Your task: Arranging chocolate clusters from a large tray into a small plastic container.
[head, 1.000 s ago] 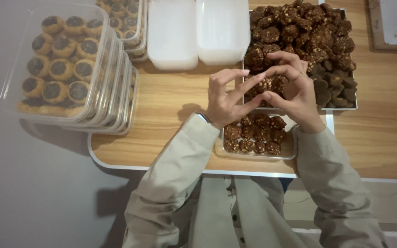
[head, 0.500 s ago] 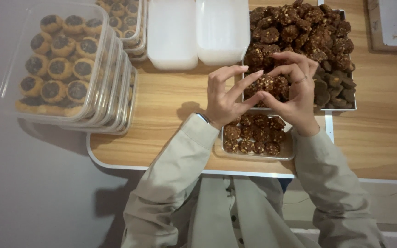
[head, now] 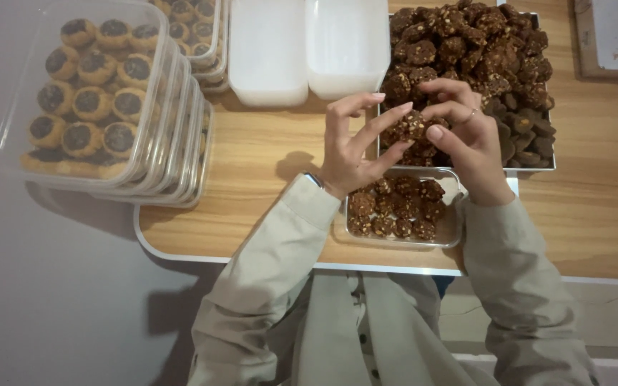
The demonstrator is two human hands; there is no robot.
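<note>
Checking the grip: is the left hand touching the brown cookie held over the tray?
Touching: the head view shows left hand fingertips on the brown cookie.

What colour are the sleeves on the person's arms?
Light beige, both sleeves, plain with no pattern; the head view shows it, its only view.
</note>
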